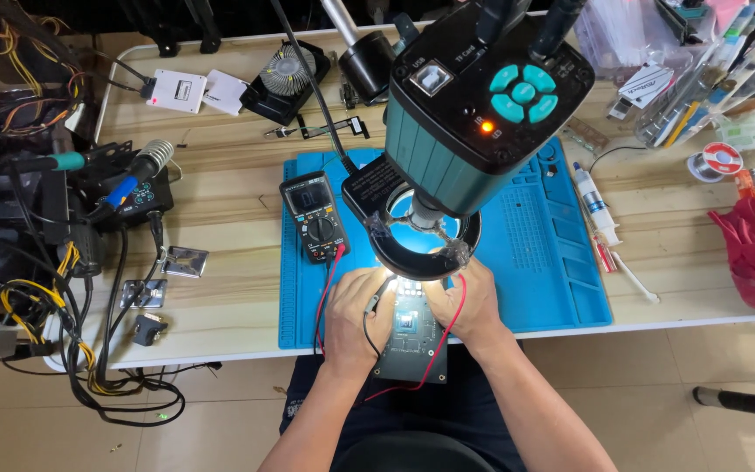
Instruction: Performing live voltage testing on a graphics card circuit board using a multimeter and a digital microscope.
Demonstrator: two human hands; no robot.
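Under the lit ring lamp (425,240) of the teal microscope (474,105), a dark circuit board (412,336) overhangs the blue mat's (535,253) front edge — the left hand (356,319) pinches a probe (379,297), fingers curled. The right hand (474,301) rests beside the board, its fingers hidden — grip unclear. A multimeter (315,217) lies left.

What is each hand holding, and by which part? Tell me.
The left hand grips a black test probe near its tip end. The right hand rests at the circuit board; its red lead runs under it, but the grip is hidden.
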